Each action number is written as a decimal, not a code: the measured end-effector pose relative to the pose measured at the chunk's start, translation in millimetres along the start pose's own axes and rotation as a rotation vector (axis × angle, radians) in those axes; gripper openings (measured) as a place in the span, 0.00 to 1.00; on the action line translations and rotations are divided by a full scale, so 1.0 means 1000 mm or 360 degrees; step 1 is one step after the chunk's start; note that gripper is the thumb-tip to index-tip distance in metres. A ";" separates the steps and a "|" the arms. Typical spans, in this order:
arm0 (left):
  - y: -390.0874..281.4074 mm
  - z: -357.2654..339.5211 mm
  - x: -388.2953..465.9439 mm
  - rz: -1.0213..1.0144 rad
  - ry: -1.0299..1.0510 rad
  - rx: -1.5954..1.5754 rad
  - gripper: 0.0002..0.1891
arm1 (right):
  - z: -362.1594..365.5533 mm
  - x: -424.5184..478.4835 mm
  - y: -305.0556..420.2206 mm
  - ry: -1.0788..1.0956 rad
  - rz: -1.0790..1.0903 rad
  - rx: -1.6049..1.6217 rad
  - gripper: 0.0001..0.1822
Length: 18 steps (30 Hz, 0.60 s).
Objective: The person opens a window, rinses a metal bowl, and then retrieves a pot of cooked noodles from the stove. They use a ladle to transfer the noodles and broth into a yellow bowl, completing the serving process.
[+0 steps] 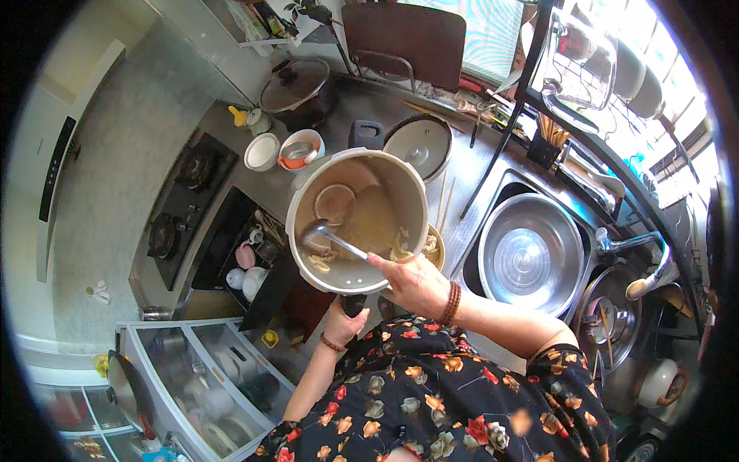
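Note:
In my right hand [415,283] is the handle of a metal ladle [340,242], its bowl down inside a large deep pot [295,231]. My left hand [343,324] is closed around the pot's black handle [353,304], and the pot tilts toward me. Cloudy, pale brown liquid [375,202] lies in the pot, with pale food pieces [319,264] near its wall. A round shape shows on the far inner side; I cannot tell what it is. A bowl [440,263] with pale food pieces stands partly hidden beyond my right hand.
Behind the pot are a glass lid [418,147], a white bowl [262,152], an orange-and-white bowl [301,149] and a lidded pot [295,86]. To the right, a steel basin [531,254] sits in the sink beside a faucet [635,239]. An open drawer [254,265] holds dishes below the stove [185,208].

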<state>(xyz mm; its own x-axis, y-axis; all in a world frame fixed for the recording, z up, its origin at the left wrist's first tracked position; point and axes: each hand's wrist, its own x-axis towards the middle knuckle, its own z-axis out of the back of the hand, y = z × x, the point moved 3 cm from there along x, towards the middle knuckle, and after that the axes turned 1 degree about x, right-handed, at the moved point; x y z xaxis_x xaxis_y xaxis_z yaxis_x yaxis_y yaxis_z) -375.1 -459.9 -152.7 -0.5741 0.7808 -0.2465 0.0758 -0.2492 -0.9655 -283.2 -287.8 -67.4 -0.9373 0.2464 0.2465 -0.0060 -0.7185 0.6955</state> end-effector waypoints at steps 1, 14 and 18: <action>-0.006 -0.001 -0.001 0.0013 0.0028 -0.0017 0.14 | 0.007 -0.002 0.009 0.0043 0.0012 -0.0027 0.27; -0.006 0.001 0.000 0.0012 0.0081 -0.0008 0.20 | 0.018 -0.008 0.018 0.0065 0.0129 -0.0162 0.26; -0.004 0.003 -0.002 0.0053 0.0012 0.0027 0.21 | 0.022 -0.014 0.005 0.0206 0.0087 -0.0282 0.26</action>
<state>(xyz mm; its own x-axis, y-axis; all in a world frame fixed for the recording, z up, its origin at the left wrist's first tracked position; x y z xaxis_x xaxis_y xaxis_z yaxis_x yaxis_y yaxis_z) -376.8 -462.0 -147.7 -0.5656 0.7760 -0.2793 0.0808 -0.2849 -0.9551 -262.5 -280.6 -52.6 -0.9748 0.1267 0.1838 -0.0045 -0.8343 0.5513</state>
